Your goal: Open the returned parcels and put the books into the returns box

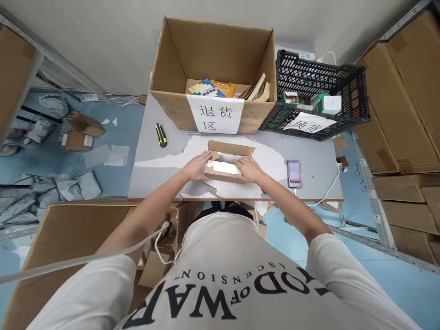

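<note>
A small long cardboard box (223, 175) lies on the table in front of me, its back flap standing up. Inside it something whitish and shiny, perhaps plastic wrap (225, 158), shows only in part. My left hand (198, 166) grips the box's left end, fingers along its edge. On the right, my right hand (250, 168) holds the other end, with fingertips reaching over into the opening. Beneath the box is a torn white sheet (271, 158). A yellow and black box cutter (161, 134) lies to the left, apart from both hands.
Behind stands a large cardboard box (172, 110) with books (208, 89) inside. Beside it is a black plastic crate (355, 121) holding small boxes (332, 104). A phone (294, 174) on a cable lies at right. Shelves with cartons (398, 188) flank the table.
</note>
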A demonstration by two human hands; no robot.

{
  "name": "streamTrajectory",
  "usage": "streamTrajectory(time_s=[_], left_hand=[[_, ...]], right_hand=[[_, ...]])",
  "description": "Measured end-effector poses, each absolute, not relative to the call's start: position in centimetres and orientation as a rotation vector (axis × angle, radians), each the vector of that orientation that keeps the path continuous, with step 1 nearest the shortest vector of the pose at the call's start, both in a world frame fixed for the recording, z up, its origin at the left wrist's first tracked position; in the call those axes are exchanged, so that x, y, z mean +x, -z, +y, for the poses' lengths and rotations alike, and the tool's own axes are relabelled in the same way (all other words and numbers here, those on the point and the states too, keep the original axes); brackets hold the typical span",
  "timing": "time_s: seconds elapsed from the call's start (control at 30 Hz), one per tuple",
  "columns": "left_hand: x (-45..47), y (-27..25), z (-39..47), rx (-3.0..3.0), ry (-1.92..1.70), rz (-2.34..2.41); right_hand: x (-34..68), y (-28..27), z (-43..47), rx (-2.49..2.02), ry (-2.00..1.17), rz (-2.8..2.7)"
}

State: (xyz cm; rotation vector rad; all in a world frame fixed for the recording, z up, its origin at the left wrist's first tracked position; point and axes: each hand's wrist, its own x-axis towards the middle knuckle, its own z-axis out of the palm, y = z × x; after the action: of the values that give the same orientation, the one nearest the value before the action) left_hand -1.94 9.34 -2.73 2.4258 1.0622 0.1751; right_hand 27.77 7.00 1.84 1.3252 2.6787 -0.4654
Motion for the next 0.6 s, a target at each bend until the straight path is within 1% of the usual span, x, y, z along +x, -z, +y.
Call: streamTrajectory(time_s=[0.07, 0.13, 0.27, 0.33, 0.5, 0.6], left_hand=[[-2.5, 3.4, 10.1, 2.402, -0.202, 1.042], [-2.4, 3.9, 10.4, 2.386, -0.226, 1.079], [-1.4, 4.1, 10.0, 2.401, -0.186, 1.179], [-0.9, 3.8, 9.6, 2.415, -0.127, 1.216], [-1.2, 1.8, 8.6, 2.473, 0.103, 1.208], [-1.7, -0.1, 8.3, 2.526, 0.240, 1.161]], right_hand=[[27.1, -2.4, 6.3, 1.399, 0.513, 2.522], [26.5, -2.7, 5.5, 1.452, 0.490, 2.461], [26.3, -1.9, 2.4, 1.454, 0.268, 2.528], [26.6, -0.7, 0.1, 1.419, 0.231, 2.598], [27.3, 2.2, -3.6, 1.443, 0.349, 2.688], [27.8, 1.4, -3.2, 1.415, 0.434, 2.706]])
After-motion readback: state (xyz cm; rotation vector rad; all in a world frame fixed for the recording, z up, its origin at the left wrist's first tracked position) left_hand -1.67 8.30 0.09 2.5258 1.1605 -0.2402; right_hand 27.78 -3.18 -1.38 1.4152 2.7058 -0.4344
